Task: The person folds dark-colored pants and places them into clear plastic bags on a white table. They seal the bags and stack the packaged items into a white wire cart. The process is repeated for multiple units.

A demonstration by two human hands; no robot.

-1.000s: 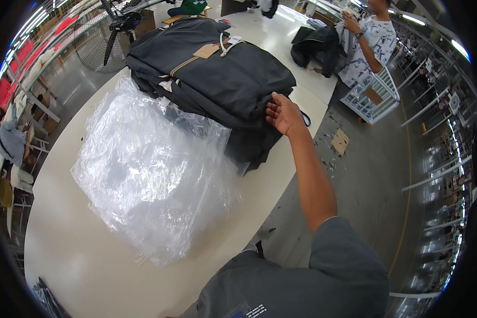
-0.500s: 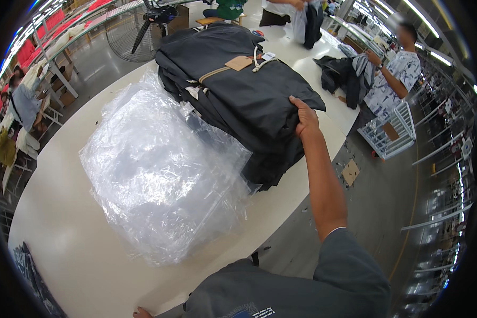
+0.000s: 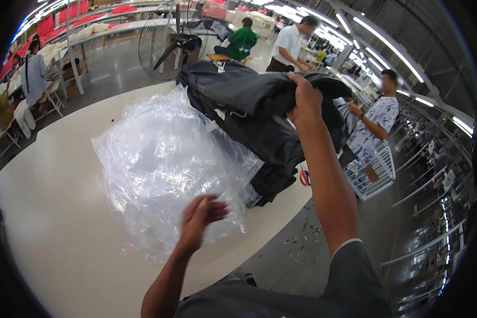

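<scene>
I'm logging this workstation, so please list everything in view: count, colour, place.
dark garments: several, black, table's far side
plastic pile: one, transparent, middle of table
table: one, off-white, centre
looped handle: one, red and blue, table's right edge
fan: one, black, beyond table
slatted frame: one, white, floor at right
co-workers: at least four, varied clothing, background
ceiling lights: many, white, upper right
shirt: one, dark grey, lower edge
left hand: one, bare, over the plastic
right hand: one, bare, gripping a dark garment

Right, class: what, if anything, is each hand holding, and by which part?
The right hand grips a dark garment by a raised edge; exactly which edge is unclear. The left hand, over the clear plastic, holds nothing.
</scene>
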